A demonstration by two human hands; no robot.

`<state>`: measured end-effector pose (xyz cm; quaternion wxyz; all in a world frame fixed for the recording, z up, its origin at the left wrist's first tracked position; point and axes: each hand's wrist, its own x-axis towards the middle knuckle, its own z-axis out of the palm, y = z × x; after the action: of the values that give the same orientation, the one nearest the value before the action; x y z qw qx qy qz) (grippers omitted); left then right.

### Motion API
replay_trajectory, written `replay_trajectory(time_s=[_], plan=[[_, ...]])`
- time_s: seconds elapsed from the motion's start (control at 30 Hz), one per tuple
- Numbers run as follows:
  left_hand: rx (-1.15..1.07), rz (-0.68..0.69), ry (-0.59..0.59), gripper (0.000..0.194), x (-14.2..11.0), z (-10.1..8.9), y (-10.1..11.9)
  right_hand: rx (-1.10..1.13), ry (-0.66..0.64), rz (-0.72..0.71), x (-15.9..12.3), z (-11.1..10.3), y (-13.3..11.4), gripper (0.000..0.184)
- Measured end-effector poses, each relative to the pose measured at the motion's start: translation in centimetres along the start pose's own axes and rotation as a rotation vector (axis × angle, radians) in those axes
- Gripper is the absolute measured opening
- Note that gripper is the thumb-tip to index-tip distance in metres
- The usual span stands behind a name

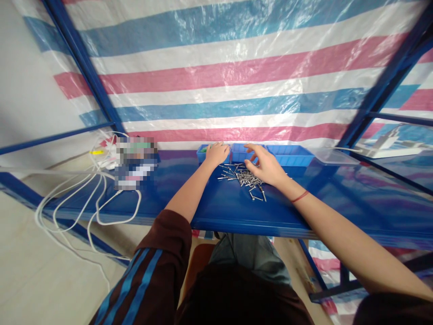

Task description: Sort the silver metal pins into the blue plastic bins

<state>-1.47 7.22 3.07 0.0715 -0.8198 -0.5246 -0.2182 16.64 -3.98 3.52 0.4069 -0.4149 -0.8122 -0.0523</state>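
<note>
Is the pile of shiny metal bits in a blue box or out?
Out: the pile of metal bits lies loose on the blue table, just in front of the blue boxes.

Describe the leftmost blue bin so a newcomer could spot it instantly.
Find the blue table in front of the striped plastic sheet. Along its back edge runs a row of blue bins; the leftmost bin sits partly beneath the left hand. It alone shows something green inside.

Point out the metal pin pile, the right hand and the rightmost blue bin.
Metal pin pile point(249, 177): head view, middle of the heap.
Right hand point(267, 167): head view, back of the hand.
Rightmost blue bin point(298, 160): head view, near wall.
</note>
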Motion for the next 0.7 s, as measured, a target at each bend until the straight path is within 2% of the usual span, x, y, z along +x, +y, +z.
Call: replay_trajectory(time_s=[0.2, 0.3, 0.4, 0.47, 0.57, 0.7], plan=[[0.008, -0.006, -0.065, 0.064, 0.0, 0.5, -0.6, 0.002, -0.035, -0.005, 0.0, 0.1, 0.0, 0.044], [0.005, 0.009, -0.083, 0.066, -0.3, 0.3, -0.6, -0.002, -0.044, -0.013, 0.0, 0.1, 0.0, 0.043], [0.012, 0.03, 0.007, 0.069, -0.9, -0.5, -0.2, 0.002, -0.044, -0.026, 0.0, 0.2, 0.0, 0.042], [0.023, 0.1, 0.062, 0.073, -1.2, -1.0, 0.2, 0.0, -0.04, -0.03, 0.0, 0.2, 0.0, 0.042], [0.06, 0.218, -0.007, 0.068, -1.5, -1.0, 0.8, -0.006, -0.043, -0.034, 0.0, 0.2, 0.0, 0.042], [0.127, 0.251, -0.078, 0.05, -1.5, -0.3, 1.1, -0.003, -0.066, -0.025, 0.0, 0.2, 0.0, 0.042]])
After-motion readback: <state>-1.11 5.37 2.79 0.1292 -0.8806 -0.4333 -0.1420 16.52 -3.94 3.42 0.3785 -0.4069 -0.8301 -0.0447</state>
